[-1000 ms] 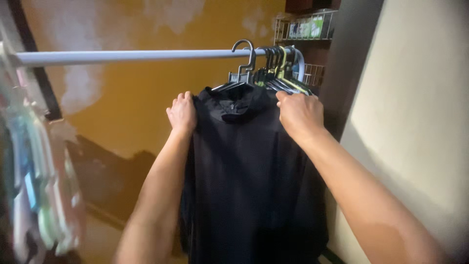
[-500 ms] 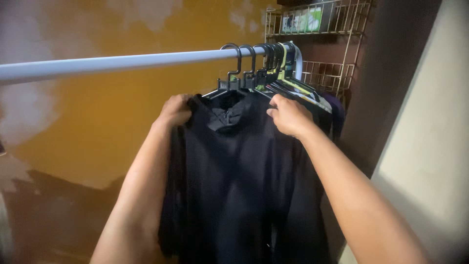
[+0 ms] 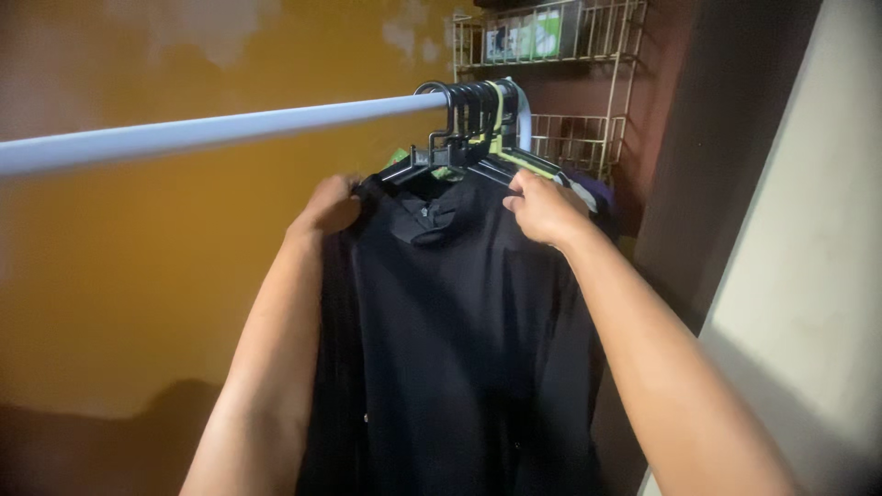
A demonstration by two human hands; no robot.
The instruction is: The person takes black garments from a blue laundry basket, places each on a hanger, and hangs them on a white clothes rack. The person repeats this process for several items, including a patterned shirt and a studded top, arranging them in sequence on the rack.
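Packages (image 3: pixel 531 25) stand in a row in the upper wire basket (image 3: pixel 602 57) of a white wall rack, at the top of the frame, behind and above the far end of a clothes rail (image 3: pixel 211 131). They are upright, flat-fronted packs set side by side: the ones at the left are dark with pale patches, those further right are bright green and white. The basket's wires cross in front of them, and their markings are too blurred to make out. No other packages, signs or screens can be seen.
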